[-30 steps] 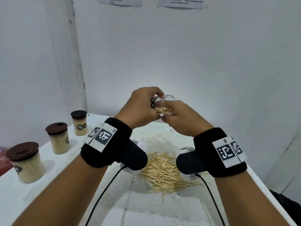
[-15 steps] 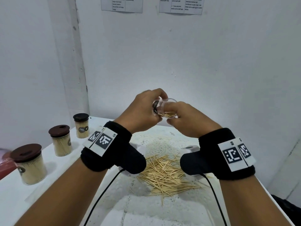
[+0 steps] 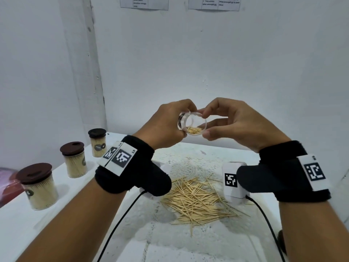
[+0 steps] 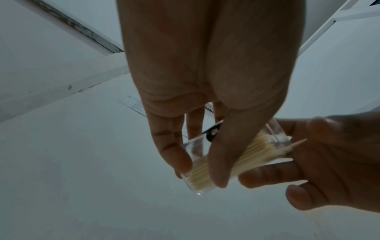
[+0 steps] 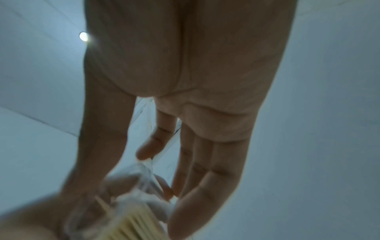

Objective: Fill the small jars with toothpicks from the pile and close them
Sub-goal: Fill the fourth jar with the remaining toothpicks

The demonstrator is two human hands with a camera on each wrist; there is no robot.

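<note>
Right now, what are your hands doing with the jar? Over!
Left hand grips clear jar, tipped sideways, partly filled. Right hand open at its mouth. Toothpick pile waits on table. Nothing blocking.

We cannot see the back end of the clear jar [image 3: 192, 122] in the head view, because the left hand [image 3: 166, 125] covers it. In the right wrist view the jar [image 5: 127, 201] is all blurry and the bottom edge cuts it off. The words on the two papers [image 3: 144, 2] on the wall are too small to read, and the top edge cuts them. The wrist bands hide part of the toothpick pile [image 3: 196, 201]. A pink thing [image 3: 7, 181] is cut off at the left edge.
</note>
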